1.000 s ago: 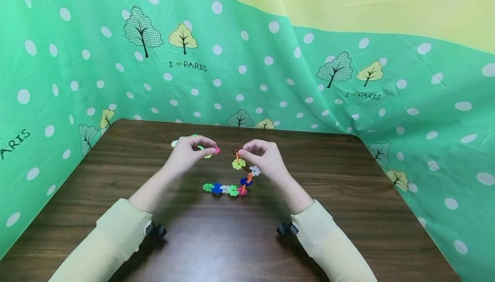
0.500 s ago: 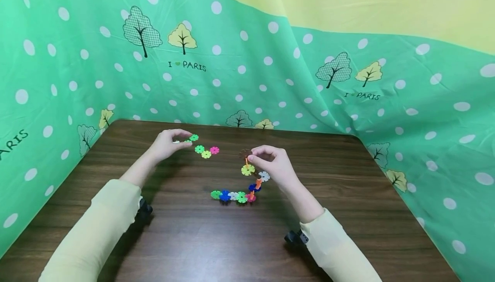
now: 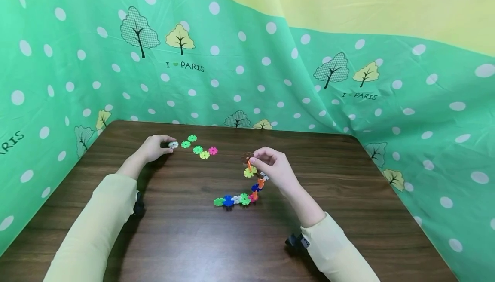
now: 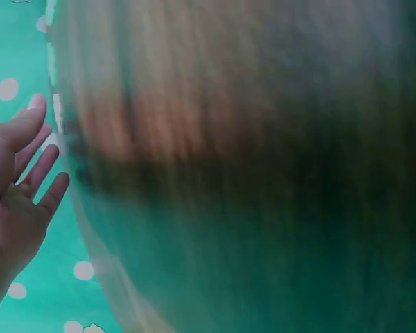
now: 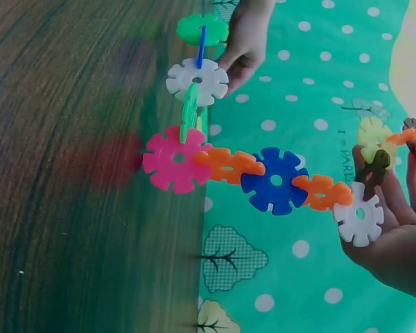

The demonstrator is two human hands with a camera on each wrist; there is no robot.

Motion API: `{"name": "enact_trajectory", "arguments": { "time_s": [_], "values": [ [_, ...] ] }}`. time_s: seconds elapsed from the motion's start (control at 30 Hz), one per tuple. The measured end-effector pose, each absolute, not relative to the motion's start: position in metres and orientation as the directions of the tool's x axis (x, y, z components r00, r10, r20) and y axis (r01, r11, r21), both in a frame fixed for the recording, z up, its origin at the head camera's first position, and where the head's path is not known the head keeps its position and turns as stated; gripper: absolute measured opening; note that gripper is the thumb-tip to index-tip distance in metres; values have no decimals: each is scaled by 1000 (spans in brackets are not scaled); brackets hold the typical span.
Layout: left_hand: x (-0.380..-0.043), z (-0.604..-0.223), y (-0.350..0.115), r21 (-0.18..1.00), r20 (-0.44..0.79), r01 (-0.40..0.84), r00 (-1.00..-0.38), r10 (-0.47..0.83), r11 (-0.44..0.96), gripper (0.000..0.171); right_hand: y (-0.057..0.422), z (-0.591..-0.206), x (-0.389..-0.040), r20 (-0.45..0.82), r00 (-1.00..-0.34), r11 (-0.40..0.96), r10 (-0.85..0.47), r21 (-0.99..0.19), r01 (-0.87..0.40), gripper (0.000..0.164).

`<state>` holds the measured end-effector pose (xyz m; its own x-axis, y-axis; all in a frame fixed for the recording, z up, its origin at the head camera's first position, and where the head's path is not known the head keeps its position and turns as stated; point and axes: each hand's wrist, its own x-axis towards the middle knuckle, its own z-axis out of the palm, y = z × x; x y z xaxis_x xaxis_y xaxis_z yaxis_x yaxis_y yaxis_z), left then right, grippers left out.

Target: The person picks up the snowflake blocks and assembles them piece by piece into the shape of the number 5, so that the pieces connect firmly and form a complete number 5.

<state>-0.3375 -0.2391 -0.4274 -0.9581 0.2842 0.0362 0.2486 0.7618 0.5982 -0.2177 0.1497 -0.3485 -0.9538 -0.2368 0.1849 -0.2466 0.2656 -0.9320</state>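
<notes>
Head view: at left of centre, I see the left hand [image 3: 150, 148], thumb and fingers spread about a white disc [image 3: 173, 144]; whether they touch it, I can't tell. Loose green discs [image 3: 185, 144], a yellow disc [image 3: 204, 155] and a pink disc [image 3: 213, 151] lie to its right on the table [image 3: 193, 243]. Right of centre, the right hand [image 3: 277, 171] pinches the chain of discs [image 3: 244, 199] by its upper end. Half a second ago the left hand was at the green ones.
</notes>
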Motion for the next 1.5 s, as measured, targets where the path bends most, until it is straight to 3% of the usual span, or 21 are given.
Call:
{"name": "enact_trajectory", "arguments": {
  "time_s": [0.3, 0.57, 0.77, 1.0, 1.13, 1.5],
  "values": [
    [-337, -434, -236, 562, 104, 279, -958, 268, 779, 22, 146, -348, -215, 196, -944, 198, -264, -947, -252, 20],
    [-340, -432, -233, 544, 110, 289, -955, 275, 788, 29, 147, -350, -218, 189, -945, 281, -266, -923, -263, 21],
    [-336, -423, -233, 579, 113, 264, -963, 244, 772, 21, 148, -351, -221, 192, -942, 291, -276, -917, -272, 21],
    [-328, -395, -216, 618, 179, 314, -949, 260, 721, 11, 149, -350, -220, 170, -940, 270, -297, -929, -253, 20],
    [-322, -372, -201, 598, 247, 382, -924, 291, 705, 14, 147, -345, -216, 165, -935, 255, -315, -934, -251, 18],
    [-290, -314, -151, 707, 250, 413, -905, 345, 573, 20, 144, -345, -217, 155, -930, 323, -333, -908, -267, 20]
  ]
}}
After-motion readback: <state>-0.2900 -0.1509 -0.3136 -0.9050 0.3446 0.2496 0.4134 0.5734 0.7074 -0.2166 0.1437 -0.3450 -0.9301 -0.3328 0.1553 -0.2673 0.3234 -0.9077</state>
